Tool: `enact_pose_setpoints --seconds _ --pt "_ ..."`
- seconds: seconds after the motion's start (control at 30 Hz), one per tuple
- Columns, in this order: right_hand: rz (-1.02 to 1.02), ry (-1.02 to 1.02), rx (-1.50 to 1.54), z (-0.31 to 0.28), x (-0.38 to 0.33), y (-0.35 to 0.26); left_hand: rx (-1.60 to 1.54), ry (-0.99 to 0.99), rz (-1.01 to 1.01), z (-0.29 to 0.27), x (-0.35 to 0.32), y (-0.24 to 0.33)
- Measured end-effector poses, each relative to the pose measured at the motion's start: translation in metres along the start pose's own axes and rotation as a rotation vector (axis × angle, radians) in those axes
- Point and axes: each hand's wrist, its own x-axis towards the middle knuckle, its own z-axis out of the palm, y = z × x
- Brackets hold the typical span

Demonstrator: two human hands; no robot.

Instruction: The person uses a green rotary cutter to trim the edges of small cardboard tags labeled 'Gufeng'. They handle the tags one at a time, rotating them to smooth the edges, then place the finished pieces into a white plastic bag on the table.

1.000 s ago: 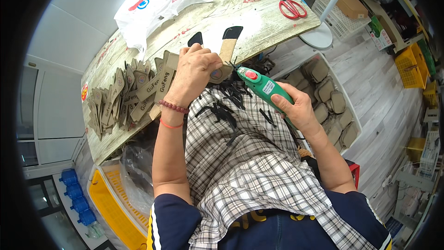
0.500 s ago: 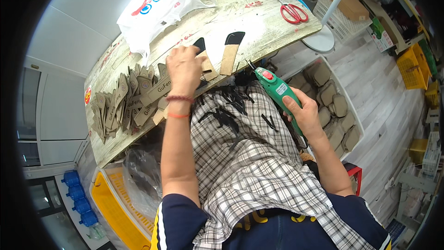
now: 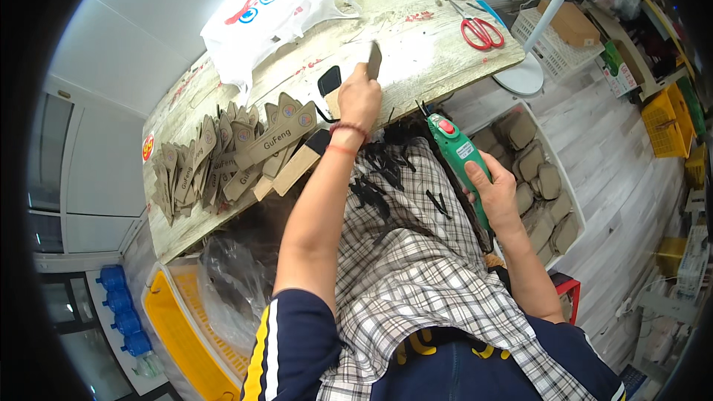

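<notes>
My left hand (image 3: 359,106) is closed around a flat tan strip (image 3: 374,62), whose rounded olive-brown end sticks up past the fingers. Beside that hand on the table lies another strip with a black end (image 3: 329,80), partly covered by it. Under my left wrist a black-ended tan strip (image 3: 301,165) rests near the table edge. Over my lap, to the right, my right hand (image 3: 493,191) grips a green handheld electric cutter (image 3: 459,150) with a red button, its dark blades pointing up and left. Black offcuts (image 3: 382,174) lie scattered over my checked apron (image 3: 401,252).
A heap of printed tan strips (image 3: 212,152) covers the table's left side. Behind it lies a white plastic bag (image 3: 275,11). Red-handled scissors (image 3: 481,33) lie at the table's right. Beside my right arm stands a white bin (image 3: 581,226) of tan pieces; a yellow crate (image 3: 174,327) sits lower left.
My left hand has moved right and closed on the right-hand strip, lifting it off the table. A black-ended strip now shows beside the heap. The cutter stays in my right hand.
</notes>
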Motion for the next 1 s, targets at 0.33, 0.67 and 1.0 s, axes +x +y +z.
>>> enact_pose_setpoints --seconds 0.33,0.67,1.0 --pt "-0.054 0.027 -0.085 0.022 -0.01 0.004 -1.526 0.171 -0.457 -0.017 -0.079 0.029" --pt "-0.053 0.0 -0.062 0.035 -0.014 0.0 -1.589 0.24 -0.614 -0.021 -0.086 0.039" --pt "-0.093 0.012 -0.074 0.031 -0.013 -0.003 -1.561 0.097 -0.659 -0.011 -0.099 0.038"
